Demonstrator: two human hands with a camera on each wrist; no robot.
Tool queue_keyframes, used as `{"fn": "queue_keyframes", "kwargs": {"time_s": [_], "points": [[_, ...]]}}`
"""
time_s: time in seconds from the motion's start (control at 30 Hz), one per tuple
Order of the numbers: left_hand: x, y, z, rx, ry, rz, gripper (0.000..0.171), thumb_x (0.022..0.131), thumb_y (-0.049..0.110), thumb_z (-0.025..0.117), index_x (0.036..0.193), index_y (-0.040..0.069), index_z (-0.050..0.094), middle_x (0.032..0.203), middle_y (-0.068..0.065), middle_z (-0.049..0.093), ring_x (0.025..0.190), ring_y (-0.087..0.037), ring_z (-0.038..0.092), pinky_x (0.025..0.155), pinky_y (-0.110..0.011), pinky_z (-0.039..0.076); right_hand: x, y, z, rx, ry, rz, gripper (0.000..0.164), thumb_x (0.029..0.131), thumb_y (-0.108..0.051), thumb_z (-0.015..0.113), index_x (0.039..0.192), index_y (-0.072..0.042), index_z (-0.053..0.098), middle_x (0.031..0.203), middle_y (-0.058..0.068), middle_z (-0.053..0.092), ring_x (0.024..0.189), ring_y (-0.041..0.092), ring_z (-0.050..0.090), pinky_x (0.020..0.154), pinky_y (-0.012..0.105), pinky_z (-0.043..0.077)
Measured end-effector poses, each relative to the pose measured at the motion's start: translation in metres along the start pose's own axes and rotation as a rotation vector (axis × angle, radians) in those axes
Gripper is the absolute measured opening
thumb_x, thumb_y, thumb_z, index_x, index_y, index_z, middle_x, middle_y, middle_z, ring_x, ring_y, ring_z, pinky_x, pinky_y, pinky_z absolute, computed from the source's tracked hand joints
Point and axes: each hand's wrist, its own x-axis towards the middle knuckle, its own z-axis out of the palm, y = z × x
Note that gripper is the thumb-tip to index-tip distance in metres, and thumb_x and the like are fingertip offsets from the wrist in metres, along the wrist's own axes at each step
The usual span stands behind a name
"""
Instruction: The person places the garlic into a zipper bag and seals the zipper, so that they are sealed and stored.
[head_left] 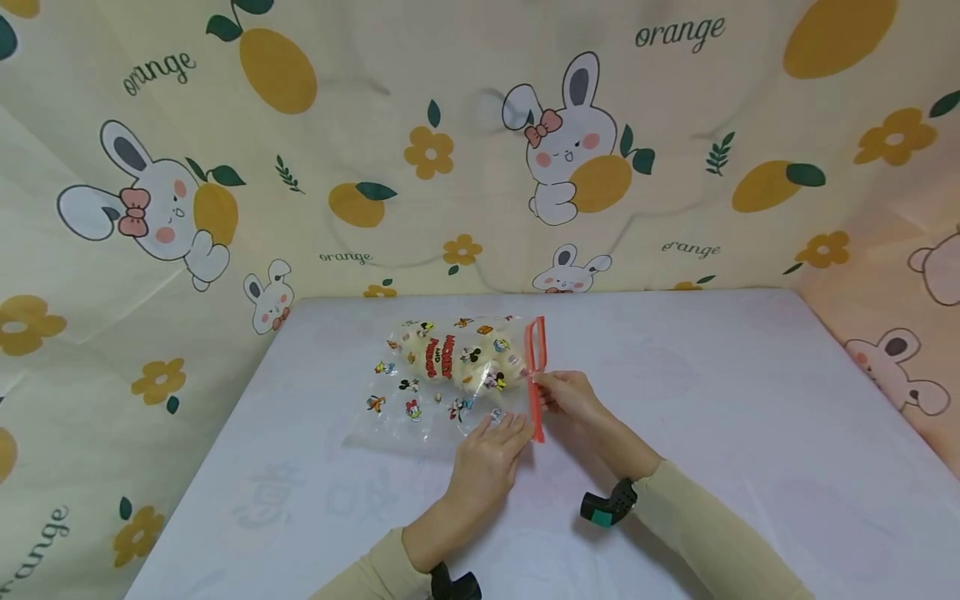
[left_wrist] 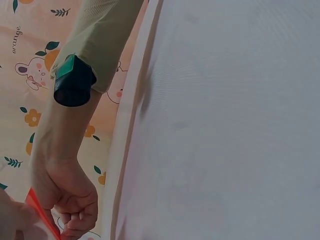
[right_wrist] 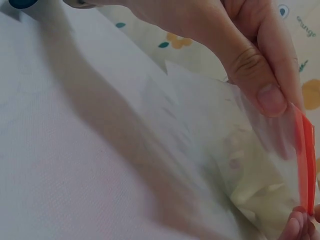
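Observation:
A clear zip-top plastic bag (head_left: 408, 408) printed with small cartoon figures and red lettering lies on the white table. Something pale yellow (right_wrist: 255, 192) is inside it; its kind cannot be told. The bag's orange-red zip strip (head_left: 538, 417) runs along its right end. My left hand (head_left: 487, 462) pinches the bag's near corner beside the strip, its thumb (right_wrist: 271, 97) on the plastic in the right wrist view. Partway along the strip, my right hand (head_left: 573, 396) pinches the zip between thumb and fingers. In the left wrist view the right hand (left_wrist: 75, 202) shows curled fingers.
The white table (head_left: 712, 400) reaches back to a cream cloth backdrop (head_left: 465, 208) printed with rabbits, oranges and flowers. Dark wrist devices (head_left: 609, 504) sit on both forearms, over beige sleeves (head_left: 712, 525).

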Motion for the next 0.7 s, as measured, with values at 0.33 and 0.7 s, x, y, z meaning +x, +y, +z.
{"fn": "queue_keyframes", "kwargs": {"time_s": [0.33,0.7], "points": [[-0.0021,0.0008,0.0008,-0.016,0.005,0.013,0.023,0.082,0.012,0.073,0.104,0.015,0.076,0.103,-0.002,0.076,0.096,-0.014,0.074,0.088,-0.036,0.059,0.0042,0.001,0.0028,-0.01,0.071,-0.001,0.037,0.098,-0.018,0.053,0.113,0.015,0.06,0.063,-0.009,0.058,0.055,0.0,0.054,0.055,0.014,0.048],[-0.0028,0.0034,-0.0027,0.013,-0.01,0.022,0.023,0.082,0.015,0.073,0.105,0.016,0.075,0.103,-0.001,0.076,0.096,-0.013,0.074,0.09,-0.036,0.058,0.0082,-0.0012,0.0042,0.006,0.1,0.005,0.036,0.097,-0.019,0.053,0.111,0.013,0.061,0.063,-0.009,0.058,0.057,0.001,0.054,0.057,0.015,0.049]]}}
